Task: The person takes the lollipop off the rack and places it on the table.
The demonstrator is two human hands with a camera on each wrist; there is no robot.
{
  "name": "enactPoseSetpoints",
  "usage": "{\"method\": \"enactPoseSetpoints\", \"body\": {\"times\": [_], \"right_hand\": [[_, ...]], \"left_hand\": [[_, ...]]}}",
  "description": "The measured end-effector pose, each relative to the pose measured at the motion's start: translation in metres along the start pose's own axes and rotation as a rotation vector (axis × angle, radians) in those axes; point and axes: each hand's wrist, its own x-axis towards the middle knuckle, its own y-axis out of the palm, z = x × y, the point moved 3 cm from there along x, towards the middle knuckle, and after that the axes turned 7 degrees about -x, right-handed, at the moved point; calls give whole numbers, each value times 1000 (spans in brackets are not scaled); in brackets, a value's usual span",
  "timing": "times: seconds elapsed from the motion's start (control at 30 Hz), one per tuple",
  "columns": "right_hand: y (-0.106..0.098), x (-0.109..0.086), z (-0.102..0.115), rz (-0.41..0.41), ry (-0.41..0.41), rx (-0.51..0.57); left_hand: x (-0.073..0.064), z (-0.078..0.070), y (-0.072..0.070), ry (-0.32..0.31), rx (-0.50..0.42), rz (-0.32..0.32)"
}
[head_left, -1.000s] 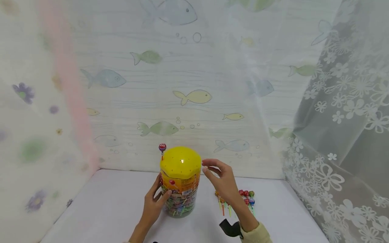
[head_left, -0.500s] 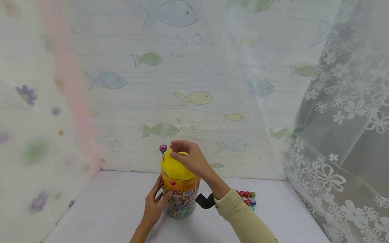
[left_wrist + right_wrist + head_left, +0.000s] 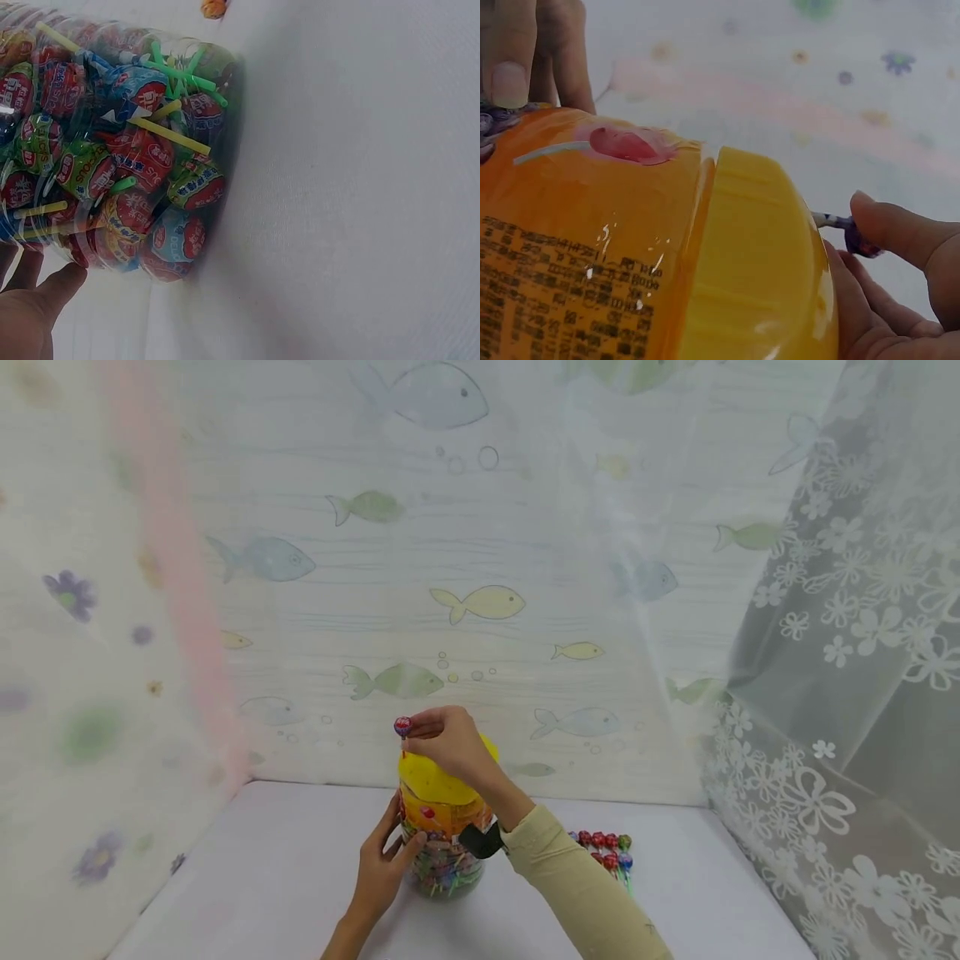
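A clear plastic jar [image 3: 442,867] full of wrapped lollipops stands upright on the table, with an orange label and a domed yellow lid [image 3: 431,781]. My left hand [image 3: 382,866] grips its left side, the thumb on the front. In the left wrist view the jar [image 3: 112,150] shows colourful wrappers and sticks. One lollipop [image 3: 402,727] sticks up by its stick from the lid's left edge. Reaching over the lid, my right hand [image 3: 453,747] pinches that lollipop near its head. The right wrist view has the thumb against the wrapped lollipop [image 3: 862,242]; the fingers are partly hidden behind the lid.
Several lollipops [image 3: 611,842] lie in rows to the right of the jar, partly hidden by my right sleeve [image 3: 570,877]. A black strap piece [image 3: 480,841] hangs at the right wrist. Fish-printed curtain [image 3: 487,602] backs the white table [image 3: 262,860].
My right hand has moved left from beside the jar, across the lid, to the lollipop and now pinches it. The left hand keeps its grip on the jar.
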Motion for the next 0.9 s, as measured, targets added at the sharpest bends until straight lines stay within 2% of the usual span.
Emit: {"method": "enactPoseSetpoints", "body": {"times": [0.3,0.57,0.73,0.9], "right_hand": [[1,-3,5,-15,-35,-7],[-8,-9,11,-135,-175,41],[-14,-20,13,-175,-238,78],[-20,-38,13,-174,-266,133]], "left_hand": [[-12,-5,5,-4,5,-23],[-21,-7,8,-1,14,-37],[-26,-7,9,1,17,-42],[-29,-9,10,1,18,-48]]}}
